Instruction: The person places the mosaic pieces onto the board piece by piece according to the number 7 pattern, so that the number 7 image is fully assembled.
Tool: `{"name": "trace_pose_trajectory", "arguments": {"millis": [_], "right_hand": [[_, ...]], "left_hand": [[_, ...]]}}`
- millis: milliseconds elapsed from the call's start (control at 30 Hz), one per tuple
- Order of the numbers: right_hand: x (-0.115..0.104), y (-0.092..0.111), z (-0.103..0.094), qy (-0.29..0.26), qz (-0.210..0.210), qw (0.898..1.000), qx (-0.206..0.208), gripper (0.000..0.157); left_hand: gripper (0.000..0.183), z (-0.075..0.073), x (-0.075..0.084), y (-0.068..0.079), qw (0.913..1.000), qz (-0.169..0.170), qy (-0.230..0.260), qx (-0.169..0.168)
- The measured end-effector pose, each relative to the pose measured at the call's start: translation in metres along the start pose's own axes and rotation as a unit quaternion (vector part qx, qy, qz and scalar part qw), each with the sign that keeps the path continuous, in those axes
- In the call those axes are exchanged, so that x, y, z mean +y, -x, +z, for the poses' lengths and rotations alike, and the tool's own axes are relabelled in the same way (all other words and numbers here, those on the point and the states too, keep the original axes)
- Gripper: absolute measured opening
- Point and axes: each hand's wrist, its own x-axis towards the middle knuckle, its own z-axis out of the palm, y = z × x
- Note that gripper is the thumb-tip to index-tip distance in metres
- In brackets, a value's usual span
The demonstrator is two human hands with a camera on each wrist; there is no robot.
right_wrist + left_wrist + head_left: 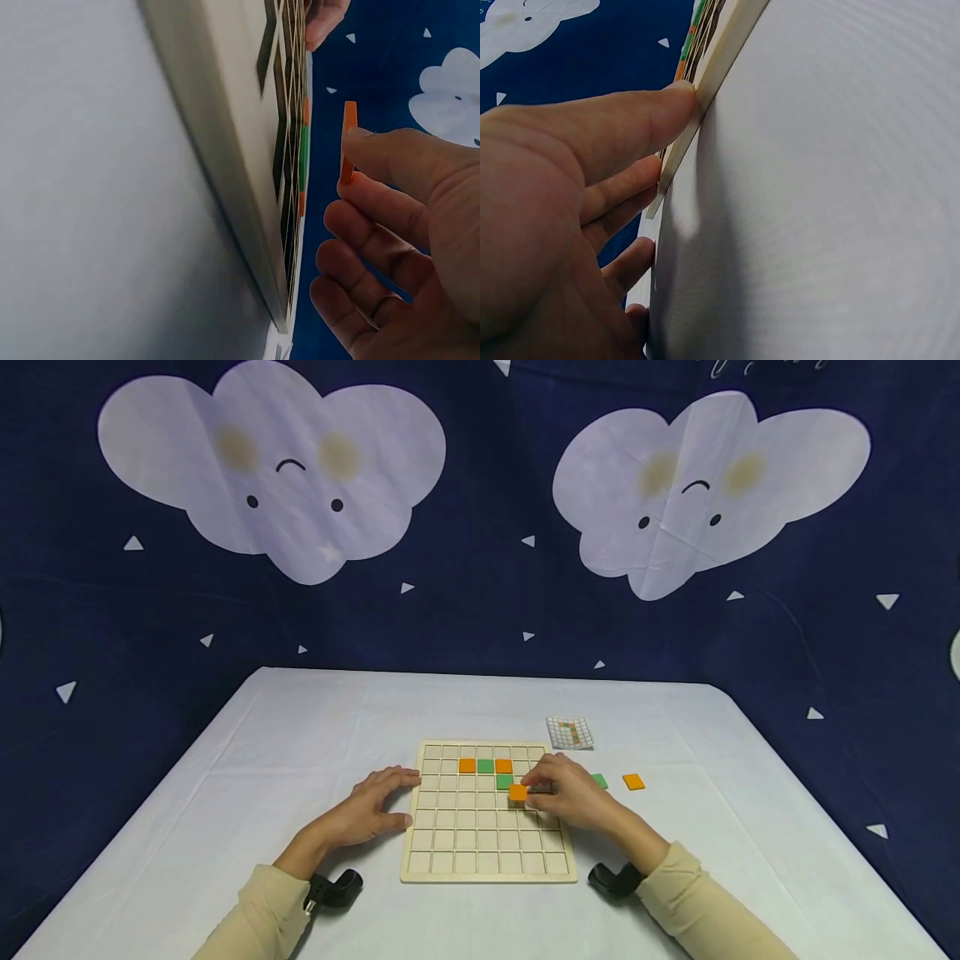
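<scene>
A pale wooden grid board (pixel 465 841) lies on the white table. In its far row sit an orange tile (pixel 467 766), a green tile (pixel 486 766) and another orange tile (pixel 503 766); a second green tile (pixel 505 782) lies just below the last. My right hand (pixel 576 792) pinches a square orange tile (pixel 349 142) between thumb and index finger, held above the board, its other fingers loosely bent. My left hand (pixel 362 810) rests at the board's left edge, thumb and fingertips against the rim and the fingers spread.
Behind the board's far right corner lies a small printed card (pixel 570 734) with a coloured grid pattern. Right of the board are a loose green tile (pixel 599 781), partly hidden by the right hand, and a loose orange tile (pixel 633 782). A dark blue cloth (pixel 480 610) with clouds hangs behind.
</scene>
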Motion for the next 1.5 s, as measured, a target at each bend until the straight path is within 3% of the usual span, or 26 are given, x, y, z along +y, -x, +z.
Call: {"name": "trace_pose_trajectory", "arguments": {"millis": [1500], "right_hand": [[-0.010,-0.010,0.013,0.046,-0.026,0.998,-0.014,0.016]], "left_hand": [[0.056,-0.001,-0.001,0.000,1.0000,0.004,-0.006,0.002]]}}
